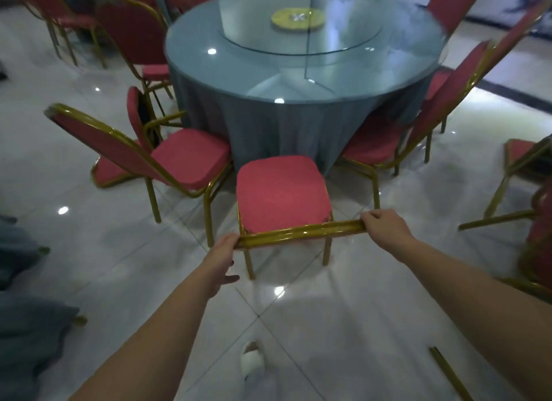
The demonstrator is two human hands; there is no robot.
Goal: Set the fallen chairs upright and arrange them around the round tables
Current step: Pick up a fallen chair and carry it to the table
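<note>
An upright red-cushioned chair (280, 191) with a gold frame stands in front of me, its seat facing the round table (268, 81) draped in grey-blue cloth. My left hand (222, 260) grips the left end of the chair's gold top rail. My right hand (383, 224) grips the rail's right end. To the left, another red chair (185, 158) stands at the table, and behind it a fallen chair (109, 170) lies on the floor. A red chair (397, 137) stands at the table's right side.
A glass turntable (298, 39) with a yellow dish (297, 18) tops the table. More red chairs stand at the back left (131, 33) and far right (519, 158). Grey cloth (21, 311) lies at the left edge. A gold chair leg (451, 376) shows bottom right. Glossy tiled floor surrounds everything.
</note>
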